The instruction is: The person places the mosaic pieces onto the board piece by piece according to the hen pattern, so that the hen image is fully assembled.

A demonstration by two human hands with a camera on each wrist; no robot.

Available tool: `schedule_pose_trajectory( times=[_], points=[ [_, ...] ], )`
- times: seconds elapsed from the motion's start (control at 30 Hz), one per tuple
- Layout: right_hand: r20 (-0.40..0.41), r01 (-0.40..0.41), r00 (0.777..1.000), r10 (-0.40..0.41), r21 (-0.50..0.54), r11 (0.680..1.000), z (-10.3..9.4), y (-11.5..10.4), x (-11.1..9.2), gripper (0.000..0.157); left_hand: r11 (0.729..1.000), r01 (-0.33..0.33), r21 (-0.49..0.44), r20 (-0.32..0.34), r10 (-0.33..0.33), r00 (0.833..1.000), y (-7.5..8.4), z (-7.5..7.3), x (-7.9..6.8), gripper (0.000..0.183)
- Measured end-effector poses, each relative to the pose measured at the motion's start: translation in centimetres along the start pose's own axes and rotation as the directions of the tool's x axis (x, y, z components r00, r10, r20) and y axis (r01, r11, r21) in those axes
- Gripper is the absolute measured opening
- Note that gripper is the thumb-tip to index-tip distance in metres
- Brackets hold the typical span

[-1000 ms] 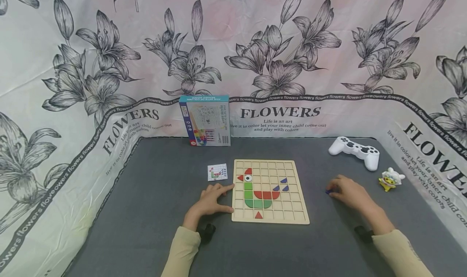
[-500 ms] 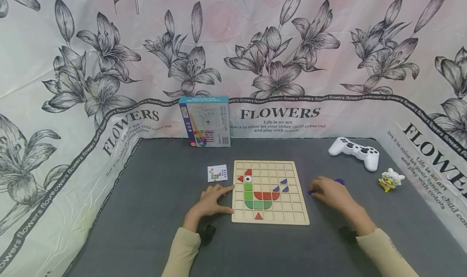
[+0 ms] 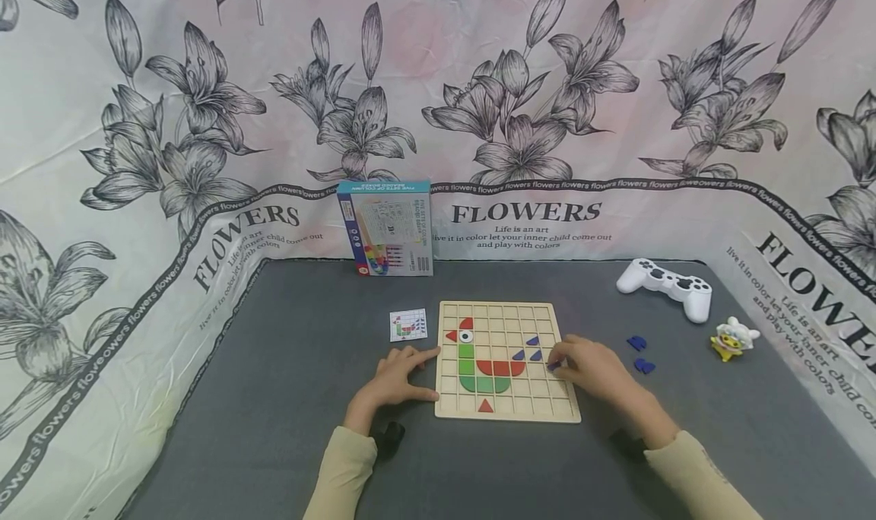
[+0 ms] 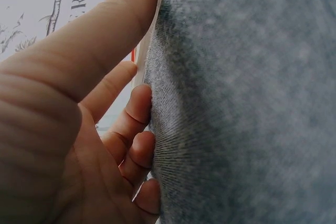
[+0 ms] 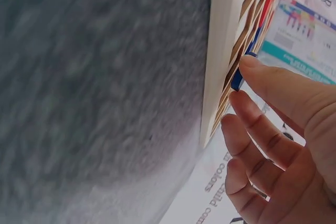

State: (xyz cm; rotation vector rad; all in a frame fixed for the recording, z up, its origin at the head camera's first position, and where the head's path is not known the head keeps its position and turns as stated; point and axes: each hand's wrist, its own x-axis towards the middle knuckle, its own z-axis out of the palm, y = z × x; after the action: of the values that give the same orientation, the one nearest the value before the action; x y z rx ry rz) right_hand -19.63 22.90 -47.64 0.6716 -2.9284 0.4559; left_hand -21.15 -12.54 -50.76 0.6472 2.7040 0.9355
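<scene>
My right hand (image 3: pixel 594 366) pinches a small blue puzzle piece (image 5: pixel 237 81) between thumb and index finger, over the right side of a wooden grid board (image 3: pixel 541 407). On the board, red, green and blue flat pieces form a bird shape with a round eye piece (image 3: pixel 465 336). Three blue pieces (image 3: pixel 536 354) lie in cells just left of my right fingertips. A lone red triangle (image 3: pixel 485 405) sits near the front edge. My left hand (image 3: pixel 388 381) rests at the board's left edge, its thumb and index finger spread and touching that edge.
Loose blue pieces (image 3: pixel 644 366) lie on the grey table right of my right hand. Farther right are a white game controller (image 3: pixel 665 283) and a small yellow-and-white figurine (image 3: pixel 734 339). A picture card (image 3: pixel 407 325) lies left of the board; a box (image 3: pixel 386 231) stands behind.
My right hand has moved left from the loose blue pieces to the board's right side, carrying a blue piece, uncovering the others on the table. The left hand stays put.
</scene>
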Motion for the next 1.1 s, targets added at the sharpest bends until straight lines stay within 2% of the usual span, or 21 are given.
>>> schedule_pose_trajectory(
  times=[0.2,0.57,0.87,1.1],
  points=[
    [0.009,0.021,1.0,-0.021,0.032,0.999,0.5,-0.9,0.5,0.011,1.0,0.0,0.005,-0.003,0.0,1.0,-0.1,0.1,0.0,0.078],
    [0.016,0.041,0.999,-0.041,0.017,0.999,0.8,-2.2,0.7,0.011,1.0,-0.002,0.008,-0.002,0.002,1.0,-0.2,0.1,0.1,0.079],
    [0.025,0.052,0.998,-0.052,-0.002,0.999,0.8,-2.0,0.7,0.015,1.0,-0.002,0.01,0.001,0.002,1.0,-0.2,0.0,0.0,0.079],
    [-0.008,0.042,0.999,-0.042,-0.024,0.999,0.5,-1.0,0.4,0.015,1.0,-0.004,0.013,0.003,0.004,1.0,-0.2,0.0,0.1,0.079]
  ],
)
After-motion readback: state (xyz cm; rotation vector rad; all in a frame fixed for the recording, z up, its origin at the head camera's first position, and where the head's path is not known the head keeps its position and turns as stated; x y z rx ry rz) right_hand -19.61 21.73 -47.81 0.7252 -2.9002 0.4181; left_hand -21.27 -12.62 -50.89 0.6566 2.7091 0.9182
